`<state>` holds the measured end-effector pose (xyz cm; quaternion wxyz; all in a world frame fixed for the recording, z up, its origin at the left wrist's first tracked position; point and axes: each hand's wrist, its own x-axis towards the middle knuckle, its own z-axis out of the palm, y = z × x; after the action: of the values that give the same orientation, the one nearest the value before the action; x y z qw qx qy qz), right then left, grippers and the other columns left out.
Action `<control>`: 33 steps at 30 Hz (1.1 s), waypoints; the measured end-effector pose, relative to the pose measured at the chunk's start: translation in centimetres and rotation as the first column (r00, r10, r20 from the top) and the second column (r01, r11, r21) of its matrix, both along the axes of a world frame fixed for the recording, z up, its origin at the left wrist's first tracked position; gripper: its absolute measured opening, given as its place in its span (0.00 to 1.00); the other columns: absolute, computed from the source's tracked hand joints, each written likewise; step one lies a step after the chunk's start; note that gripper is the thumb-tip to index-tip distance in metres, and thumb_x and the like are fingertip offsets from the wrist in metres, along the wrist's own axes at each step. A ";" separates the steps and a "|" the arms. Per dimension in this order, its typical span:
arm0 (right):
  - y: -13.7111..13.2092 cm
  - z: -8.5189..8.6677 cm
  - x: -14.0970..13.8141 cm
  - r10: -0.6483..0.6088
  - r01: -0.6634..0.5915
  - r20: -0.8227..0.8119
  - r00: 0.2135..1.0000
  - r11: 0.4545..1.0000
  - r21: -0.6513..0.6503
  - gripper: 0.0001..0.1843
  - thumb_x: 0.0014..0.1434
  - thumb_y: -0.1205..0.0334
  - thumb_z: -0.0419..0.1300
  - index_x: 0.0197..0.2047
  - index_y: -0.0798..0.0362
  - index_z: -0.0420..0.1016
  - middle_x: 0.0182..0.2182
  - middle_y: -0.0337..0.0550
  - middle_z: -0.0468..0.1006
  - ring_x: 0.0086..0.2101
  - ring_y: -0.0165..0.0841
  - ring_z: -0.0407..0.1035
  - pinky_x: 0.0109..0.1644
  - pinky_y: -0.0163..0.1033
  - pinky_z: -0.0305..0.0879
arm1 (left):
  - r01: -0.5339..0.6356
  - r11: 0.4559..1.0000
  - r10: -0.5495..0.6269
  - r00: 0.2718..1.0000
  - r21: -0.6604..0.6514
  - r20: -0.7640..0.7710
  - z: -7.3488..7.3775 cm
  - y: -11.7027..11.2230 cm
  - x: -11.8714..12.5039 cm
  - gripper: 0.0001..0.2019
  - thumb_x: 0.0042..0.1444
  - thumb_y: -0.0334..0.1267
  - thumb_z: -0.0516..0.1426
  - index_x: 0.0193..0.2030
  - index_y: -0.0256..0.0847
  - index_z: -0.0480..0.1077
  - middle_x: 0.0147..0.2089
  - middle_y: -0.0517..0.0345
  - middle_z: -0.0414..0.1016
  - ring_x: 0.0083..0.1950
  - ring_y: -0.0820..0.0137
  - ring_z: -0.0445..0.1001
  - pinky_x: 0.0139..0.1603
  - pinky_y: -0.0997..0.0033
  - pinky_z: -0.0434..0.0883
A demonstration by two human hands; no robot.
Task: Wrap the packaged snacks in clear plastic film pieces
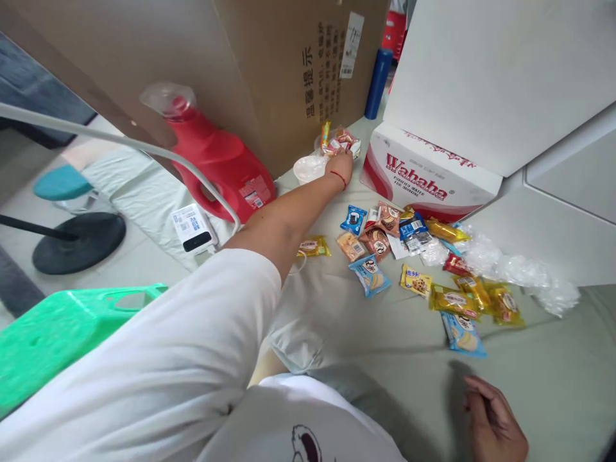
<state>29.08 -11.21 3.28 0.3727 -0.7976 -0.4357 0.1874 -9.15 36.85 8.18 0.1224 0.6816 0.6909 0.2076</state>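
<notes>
My left hand reaches far forward with a red string round its wrist. It is at a small heap of wrapped snacks in a clear container; its fingertips are hidden among the packets, so its grip does not show. Beside it stands a white bowl. My right hand is low at the right, its fingers curled in, with nothing visible in it. Nearest to it is a light blue snack packet. Yellow packets, brown packets and another blue packet lie scattered on the pale green sheet.
A white and red Wahaha carton stands behind the snacks, with crumpled clear plastic beside it. A red jug leans by a large brown cardboard box. A white device, a cable and a green plastic item are at left.
</notes>
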 end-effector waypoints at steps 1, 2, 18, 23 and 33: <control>-0.2 -0.1 0.2 -0.009 0.009 0.000 1.000 1.000 -0.011 0.19 0.55 0.47 0.62 0.39 0.53 0.83 0.31 0.42 0.78 0.28 0.34 0.69 0.34 0.38 0.66 | -0.003 1.000 0.002 0.999 -0.019 -0.034 0.0 -0.1 -0.3 0.23 0.69 0.26 0.47 0.68 0.27 0.66 0.66 0.24 0.68 0.64 0.46 0.72 0.63 0.47 0.67; -0.4 -0.1 0.4 -0.018 0.018 0.003 1.000 1.000 -0.018 0.19 0.55 0.47 0.61 0.40 0.53 0.83 0.31 0.42 0.78 0.28 0.34 0.69 0.34 0.38 0.66 | -0.008 0.999 0.006 0.997 -0.032 -0.071 0.0 -0.4 -0.5 0.23 0.69 0.26 0.45 0.68 0.28 0.67 0.65 0.26 0.69 0.63 0.47 0.73 0.62 0.48 0.68; 1.2 -1.6 -2.6 0.278 -0.295 0.117 0.953 0.939 0.177 0.16 0.63 0.53 0.57 0.41 0.52 0.84 0.41 0.48 0.83 0.37 0.37 0.77 0.46 0.42 0.72 | 0.147 0.986 -0.138 0.985 0.079 -0.107 -1.0 -20.3 3.2 0.21 0.70 0.29 0.48 0.66 0.39 0.68 0.64 0.37 0.69 0.48 0.62 0.80 0.46 0.67 0.73; -0.5 -2.3 -2.1 0.253 -0.273 0.125 0.959 0.945 0.181 0.15 0.63 0.54 0.58 0.40 0.53 0.84 0.40 0.48 0.83 0.38 0.38 0.77 0.47 0.42 0.73 | 0.041 0.929 -0.169 0.931 0.367 0.325 0.2 -25.3 5.0 0.12 0.71 0.35 0.52 0.56 0.42 0.73 0.57 0.47 0.74 0.49 0.66 0.79 0.48 0.70 0.75; -2.5 -2.9 -0.9 0.187 -0.192 0.046 0.981 0.968 0.164 0.16 0.63 0.54 0.58 0.41 0.53 0.84 0.40 0.48 0.82 0.34 0.35 0.74 0.43 0.41 0.71 | 0.057 0.891 0.445 -0.310 -0.451 0.840 3.5 -19.3 14.0 0.08 0.61 0.23 0.58 0.39 0.40 0.65 0.26 0.69 0.63 0.20 0.85 0.62 0.20 0.90 0.58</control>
<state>28.21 -13.66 0.36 0.4124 -0.7207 -0.5297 0.1729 4.83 17.59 11.68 0.6883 0.0835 0.4439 0.5676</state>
